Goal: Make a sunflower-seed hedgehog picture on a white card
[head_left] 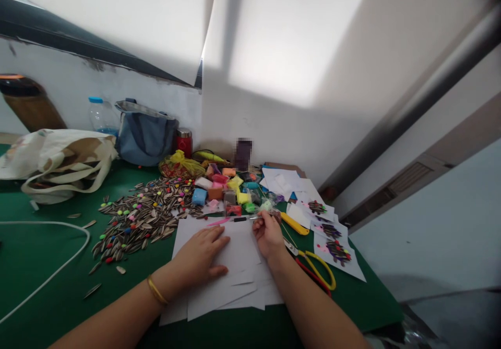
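My left hand (201, 257) lies flat on a stack of white paper sheets (235, 281), its fingers stretched out and holding nothing. At the right side of the sheets, my right hand (268, 234) is closed, its fingertips pinched at the end of a pen (243, 218). The pen lies nearly level across the sheets' far edge. Beside it, to the left, is a thin pink tool (219, 222). A yellow utility knife (294, 224) and scissors (319, 271) with yellow and red handles rest right of my right hand.
Striped sunflower seeds (146, 213) mixed with coloured beads spread on the left. Packets of coloured clay (215, 193) lie beyond the paper. Seed-decorated cards (338, 252) are at the right. A cloth bag (70, 156), blue bag (146, 135) and white cable (50, 276) occupy the left side.
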`<state>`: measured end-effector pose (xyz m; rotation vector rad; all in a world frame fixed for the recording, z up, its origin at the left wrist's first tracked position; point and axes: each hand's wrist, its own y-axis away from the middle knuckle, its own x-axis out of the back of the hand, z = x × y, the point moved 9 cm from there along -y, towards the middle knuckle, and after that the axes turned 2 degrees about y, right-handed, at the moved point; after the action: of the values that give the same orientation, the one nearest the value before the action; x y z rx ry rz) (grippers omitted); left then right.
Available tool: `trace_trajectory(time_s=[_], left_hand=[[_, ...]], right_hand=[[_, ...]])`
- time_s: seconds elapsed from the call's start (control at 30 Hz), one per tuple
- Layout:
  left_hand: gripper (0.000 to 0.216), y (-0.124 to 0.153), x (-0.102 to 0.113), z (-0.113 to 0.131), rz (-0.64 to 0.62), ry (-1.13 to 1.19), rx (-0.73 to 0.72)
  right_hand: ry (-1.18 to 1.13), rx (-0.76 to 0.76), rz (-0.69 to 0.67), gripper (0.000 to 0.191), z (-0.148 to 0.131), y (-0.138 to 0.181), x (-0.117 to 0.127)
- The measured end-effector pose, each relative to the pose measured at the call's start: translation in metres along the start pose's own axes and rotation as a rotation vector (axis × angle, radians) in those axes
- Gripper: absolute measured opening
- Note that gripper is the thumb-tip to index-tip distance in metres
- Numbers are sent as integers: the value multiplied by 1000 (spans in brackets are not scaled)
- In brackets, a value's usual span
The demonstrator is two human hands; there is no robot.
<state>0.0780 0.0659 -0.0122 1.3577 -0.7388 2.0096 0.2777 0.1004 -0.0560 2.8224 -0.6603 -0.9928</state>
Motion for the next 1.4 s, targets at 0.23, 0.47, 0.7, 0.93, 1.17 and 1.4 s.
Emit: trace_trajectory(time_s=[0.23, 0.47, 0.7, 0.93, 1.17, 1.4], left_hand=[[75, -4, 0, -4, -68, -13, 17], [68, -9, 7, 0, -50, 1, 2], [68, -1, 25, -11, -38, 46, 16], [61, 11, 21, -28, 18, 99, 14], [52, 14, 18, -24, 18, 68, 1], [49, 15, 16, -24, 15, 67, -1]], right_hand=[[-13, 19, -4, 27, -1, 0, 1], [-42, 10, -59, 30, -1, 1, 1], [-57, 16, -98, 33, -3, 2, -1], [-14, 51, -146, 34, -9, 13, -8], [29, 48, -237, 31, -8, 23, -21], [56, 58, -157, 28, -6, 21, -15]])
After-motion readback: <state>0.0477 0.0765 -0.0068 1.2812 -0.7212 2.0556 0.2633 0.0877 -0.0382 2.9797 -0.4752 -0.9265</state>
